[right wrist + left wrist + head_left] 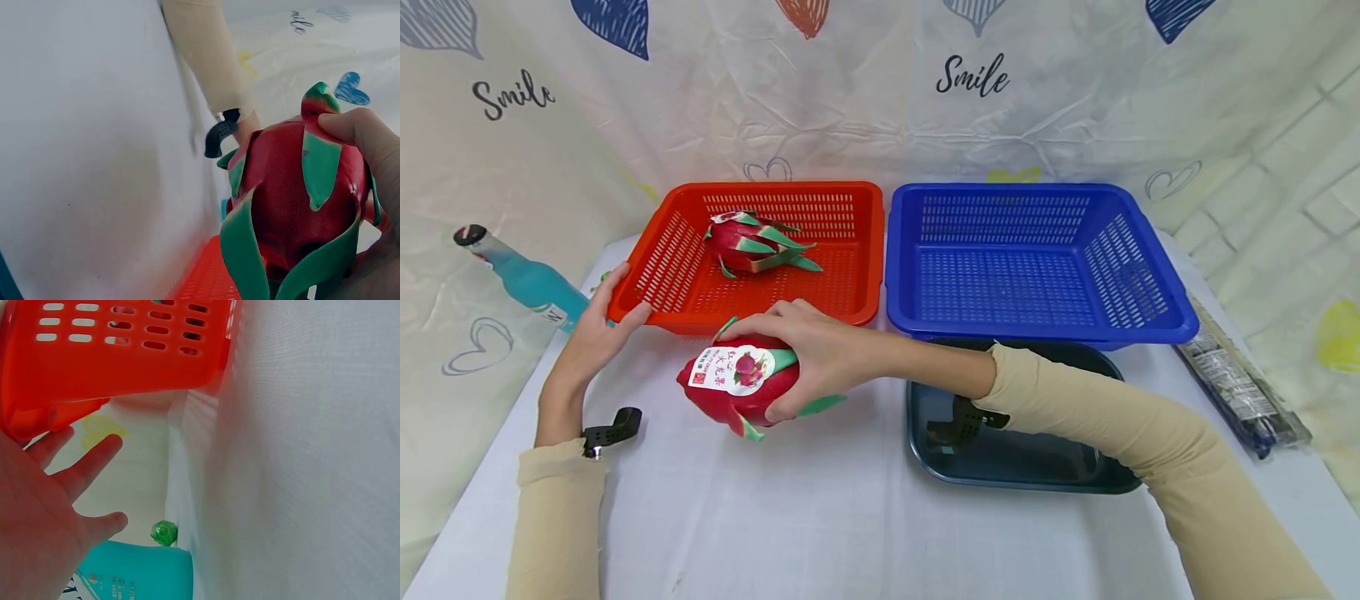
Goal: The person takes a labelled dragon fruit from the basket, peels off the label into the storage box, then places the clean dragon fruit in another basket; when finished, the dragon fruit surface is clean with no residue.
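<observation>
A red dragon fruit with green scales and a white label is gripped in my right hand, above the white table in front of the red basket. In the right wrist view, the thumb lies against the dragon fruit; part of the hand is out of frame. My left hand touches the front left corner of the red basket. In the left wrist view, the left hand has straight, spread fingers beside the basket wall. Another dragon fruit lies inside the red basket.
A blue basket stands right of the red one. The right forearm passes over a dark tray. A turquoise bottle stands at the left, with a green object near it. A plastic-wrapped package lies at the right.
</observation>
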`<move>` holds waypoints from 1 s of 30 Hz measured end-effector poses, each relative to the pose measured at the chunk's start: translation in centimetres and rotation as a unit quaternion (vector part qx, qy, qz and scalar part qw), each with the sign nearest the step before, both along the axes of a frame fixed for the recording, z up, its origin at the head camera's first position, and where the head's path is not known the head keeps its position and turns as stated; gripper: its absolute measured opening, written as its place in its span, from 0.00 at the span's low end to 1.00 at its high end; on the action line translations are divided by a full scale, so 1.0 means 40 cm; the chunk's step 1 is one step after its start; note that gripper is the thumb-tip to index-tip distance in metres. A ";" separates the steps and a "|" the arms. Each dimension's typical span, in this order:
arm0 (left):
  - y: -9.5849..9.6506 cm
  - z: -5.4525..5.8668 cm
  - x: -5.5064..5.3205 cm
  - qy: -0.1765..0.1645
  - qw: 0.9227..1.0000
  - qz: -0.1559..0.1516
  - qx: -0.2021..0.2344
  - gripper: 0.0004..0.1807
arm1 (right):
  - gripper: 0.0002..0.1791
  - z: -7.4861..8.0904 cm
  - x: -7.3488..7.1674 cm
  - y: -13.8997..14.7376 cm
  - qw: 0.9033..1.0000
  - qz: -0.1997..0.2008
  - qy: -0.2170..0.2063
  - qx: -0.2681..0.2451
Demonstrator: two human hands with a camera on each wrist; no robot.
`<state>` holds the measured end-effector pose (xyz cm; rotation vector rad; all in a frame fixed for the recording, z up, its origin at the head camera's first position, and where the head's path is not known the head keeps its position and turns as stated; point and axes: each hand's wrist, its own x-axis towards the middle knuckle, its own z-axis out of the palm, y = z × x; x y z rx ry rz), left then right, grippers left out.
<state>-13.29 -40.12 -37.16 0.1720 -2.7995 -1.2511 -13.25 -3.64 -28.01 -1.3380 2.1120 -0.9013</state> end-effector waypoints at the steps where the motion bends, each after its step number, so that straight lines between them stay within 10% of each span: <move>1: 0.000 0.000 -0.001 0.000 1.000 0.000 -0.001 0.44 | 0.45 -0.003 0.002 0.000 1.000 -0.001 -0.004 0.005; 30: -0.004 0.006 -0.001 -0.014 1.000 -0.007 0.004 0.43 | 0.42 -0.123 0.005 -0.019 0.996 -0.009 -0.030 0.085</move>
